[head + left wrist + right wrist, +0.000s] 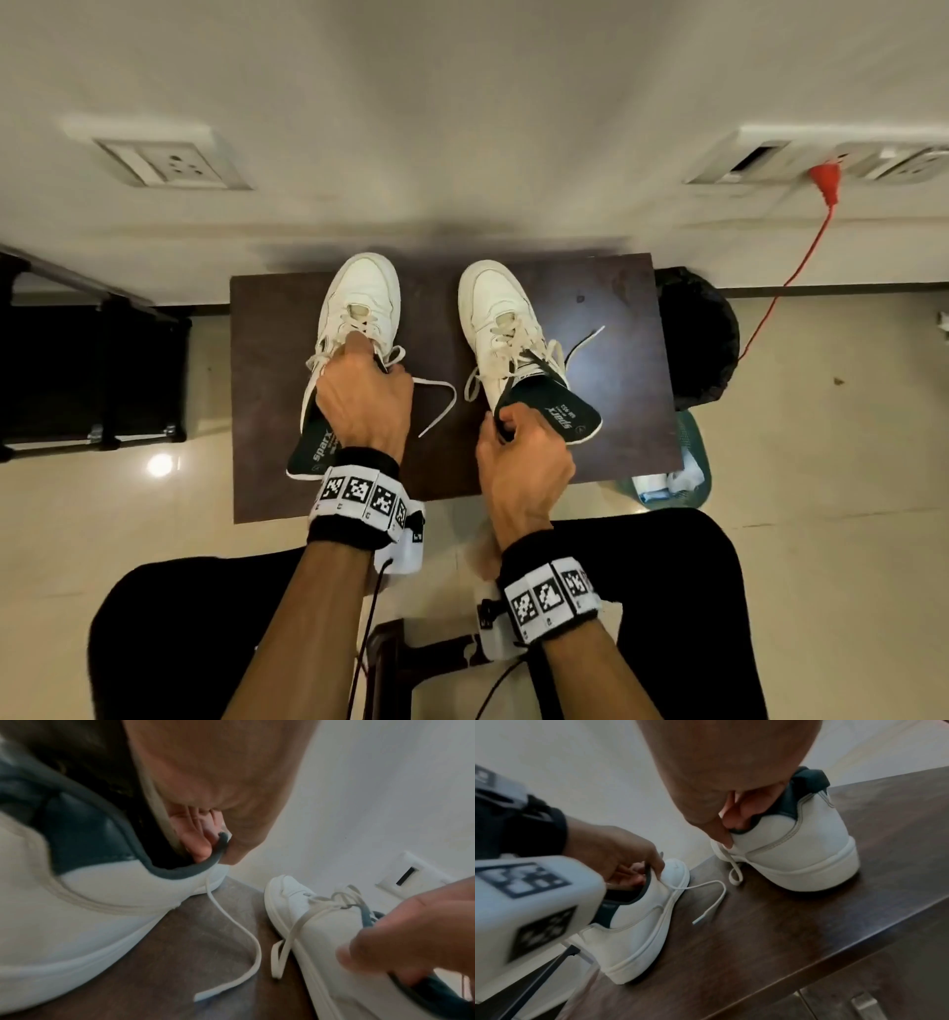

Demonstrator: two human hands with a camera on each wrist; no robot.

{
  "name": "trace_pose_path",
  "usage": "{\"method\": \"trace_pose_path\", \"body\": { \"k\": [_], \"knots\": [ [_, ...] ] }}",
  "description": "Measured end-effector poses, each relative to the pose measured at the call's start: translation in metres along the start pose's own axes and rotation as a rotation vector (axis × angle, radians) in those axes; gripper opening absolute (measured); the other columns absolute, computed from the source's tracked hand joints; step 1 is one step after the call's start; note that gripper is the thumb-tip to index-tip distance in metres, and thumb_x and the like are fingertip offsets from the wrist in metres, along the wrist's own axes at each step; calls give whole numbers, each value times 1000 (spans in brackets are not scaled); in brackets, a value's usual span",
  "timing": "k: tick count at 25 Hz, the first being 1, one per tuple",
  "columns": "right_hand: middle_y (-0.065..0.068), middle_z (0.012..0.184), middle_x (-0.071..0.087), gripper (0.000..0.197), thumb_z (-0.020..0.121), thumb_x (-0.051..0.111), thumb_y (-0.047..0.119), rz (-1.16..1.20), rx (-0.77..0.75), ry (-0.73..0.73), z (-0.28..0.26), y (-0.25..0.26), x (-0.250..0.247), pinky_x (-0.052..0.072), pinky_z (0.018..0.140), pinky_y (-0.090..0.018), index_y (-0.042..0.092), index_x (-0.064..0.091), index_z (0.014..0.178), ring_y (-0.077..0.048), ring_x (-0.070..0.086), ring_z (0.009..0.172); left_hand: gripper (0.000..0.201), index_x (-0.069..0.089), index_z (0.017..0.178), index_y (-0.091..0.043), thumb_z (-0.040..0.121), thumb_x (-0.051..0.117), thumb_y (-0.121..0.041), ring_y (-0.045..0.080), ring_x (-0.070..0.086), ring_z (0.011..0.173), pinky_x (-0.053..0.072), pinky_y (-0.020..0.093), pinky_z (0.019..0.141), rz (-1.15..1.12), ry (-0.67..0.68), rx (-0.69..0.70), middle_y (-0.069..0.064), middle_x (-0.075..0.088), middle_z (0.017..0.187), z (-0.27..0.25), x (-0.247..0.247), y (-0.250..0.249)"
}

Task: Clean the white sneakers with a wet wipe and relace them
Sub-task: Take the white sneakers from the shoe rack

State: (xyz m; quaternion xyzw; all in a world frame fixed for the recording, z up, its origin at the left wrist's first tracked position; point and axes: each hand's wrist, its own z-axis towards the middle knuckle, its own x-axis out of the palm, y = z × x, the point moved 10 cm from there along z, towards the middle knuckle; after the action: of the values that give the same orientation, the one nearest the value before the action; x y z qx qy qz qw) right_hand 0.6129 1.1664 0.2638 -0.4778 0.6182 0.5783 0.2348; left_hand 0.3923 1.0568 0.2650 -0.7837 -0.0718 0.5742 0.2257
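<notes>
Two white sneakers with dark green collars and insoles stand side by side, toes toward the wall, on a small dark brown table (616, 360). My left hand (364, 395) grips the collar of the left sneaker (359, 293), fingers inside the opening and thumb outside (203, 845). My right hand (506, 421) pinches the inner collar of the right sneaker (493, 303), thumb outside and fingers inside (731, 821). Both sneakers are laced loosely. A loose lace end (441, 406) lies on the table between them.
A black bin (698, 339) stands against the table's right side, with a green basket (703, 462) holding white items just in front of it. A red cable (791, 277) runs from a wall socket. A black rack (92, 370) stands at the left. My knees sit under the table's near edge.
</notes>
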Motion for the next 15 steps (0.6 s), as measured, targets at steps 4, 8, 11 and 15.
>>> {"method": "trace_pose_path", "body": {
  "k": [4, 8, 11, 15],
  "knots": [
    [-2, 86, 77, 10, 83, 85, 22, 72, -49, -88, -8, -4, 8, 51, 67, -31, 18, 77, 89, -29, 71, 74, 26, 62, 107, -2, 85, 72, -11, 44, 69, 95, 53, 47, 77, 14, -28, 10, 22, 72, 104, -2, 6, 1],
    [-5, 95, 78, 12, 91, 76, 27, 58, -64, -31, -4, -3, 10, 52, 71, -34, 17, 78, 98, -31, 71, 86, 43, 55, 124, 0, 84, 69, -8, 48, 64, 108, 52, 52, 87, -2, -16, 54, 24, 64, 124, -20, 2, 0],
    [-9, 99, 76, 17, 94, 66, 23, 55, -145, 27, -13, 0, 7, 53, 77, -39, 17, 74, 108, -35, 70, 94, 59, 50, 135, 1, 80, 68, -2, 46, 59, 118, 50, 51, 96, -11, 8, 159, 24, 56, 135, -47, -1, -2],
    [-12, 109, 78, 36, 92, 65, 17, 154, -245, 77, -47, 2, -17, 57, 91, -42, 21, 71, 128, -34, 71, 105, 58, 54, 133, -1, 77, 68, -3, 42, 56, 122, 49, 49, 99, -5, 77, 308, 22, 51, 137, -101, -6, -4]
  ]
}}
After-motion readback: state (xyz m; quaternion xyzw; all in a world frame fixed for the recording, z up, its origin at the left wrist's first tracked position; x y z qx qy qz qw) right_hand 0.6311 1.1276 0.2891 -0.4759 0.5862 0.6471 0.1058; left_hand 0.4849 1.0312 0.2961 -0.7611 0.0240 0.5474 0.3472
